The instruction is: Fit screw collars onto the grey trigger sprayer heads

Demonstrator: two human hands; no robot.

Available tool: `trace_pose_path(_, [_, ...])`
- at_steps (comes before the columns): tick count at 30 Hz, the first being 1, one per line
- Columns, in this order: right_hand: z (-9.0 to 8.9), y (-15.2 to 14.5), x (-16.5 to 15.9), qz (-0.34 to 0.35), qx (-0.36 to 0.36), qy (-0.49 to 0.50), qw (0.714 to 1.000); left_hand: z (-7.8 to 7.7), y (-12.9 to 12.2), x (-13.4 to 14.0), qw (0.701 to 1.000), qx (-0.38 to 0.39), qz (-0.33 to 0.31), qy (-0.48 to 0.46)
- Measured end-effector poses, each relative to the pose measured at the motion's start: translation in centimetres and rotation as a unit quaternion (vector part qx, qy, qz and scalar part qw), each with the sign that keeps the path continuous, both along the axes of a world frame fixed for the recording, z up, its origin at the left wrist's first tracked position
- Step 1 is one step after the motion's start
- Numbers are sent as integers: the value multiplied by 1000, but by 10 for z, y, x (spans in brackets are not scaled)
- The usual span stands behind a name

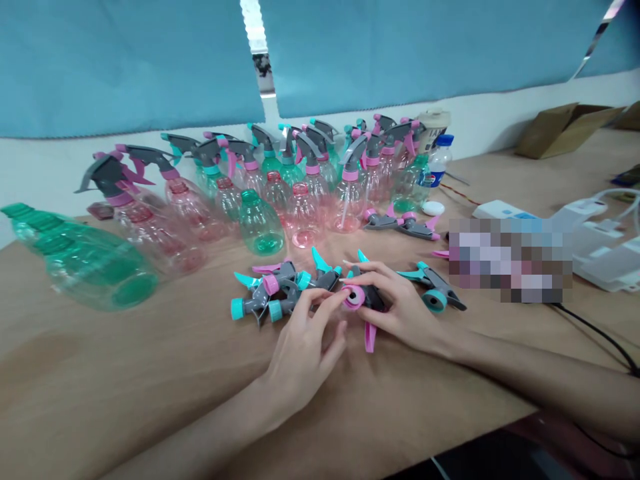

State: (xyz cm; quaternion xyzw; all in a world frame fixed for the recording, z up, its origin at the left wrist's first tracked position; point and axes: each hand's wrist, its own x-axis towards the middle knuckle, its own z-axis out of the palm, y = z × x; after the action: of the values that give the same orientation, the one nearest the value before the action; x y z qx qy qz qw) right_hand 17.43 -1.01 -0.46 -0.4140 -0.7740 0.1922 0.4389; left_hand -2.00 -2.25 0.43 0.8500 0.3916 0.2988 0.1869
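My right hand (pixel 400 310) is closed around a grey trigger spray head with a pink collar (pixel 354 298); its pink trigger (pixel 370 337) points toward me. The collar's open end faces the camera, showing a dark hole. My left hand (pixel 307 340) has curled fingers, with fingertips on the collar's left edge and the thumb lower down. Loose grey spray heads with turquoise or pink collars lie beside my left hand, among them one with a turquoise collar (pixel 237 308). Another turquoise-collared spray head (pixel 435 300) lies right of my right hand.
Behind stand several pink and green bottles, many with spray heads; an uncapped green bottle (pixel 261 223) is nearest. Nested green bottles (pixel 100 273) lie at left. A blue-capped bottle (pixel 440 163), cup (pixel 434 127), cardboard box (pixel 560 133) and white plastic device (pixel 607 247) stand rightward.
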Motion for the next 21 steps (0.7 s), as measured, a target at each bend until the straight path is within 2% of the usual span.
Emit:
trace_pose_path(5, [0,2,2,21,1,11,1000,-1,0,0,999,3,-36,-26])
trace_pose_path(12, [-2,2,2,19,6,16,1000,-1,-1,0,999,14,-34,-1])
trace_pose_path(21, [-3,4,1,20,-2,9,1000,-5,1,-1,999,-27,-36,11])
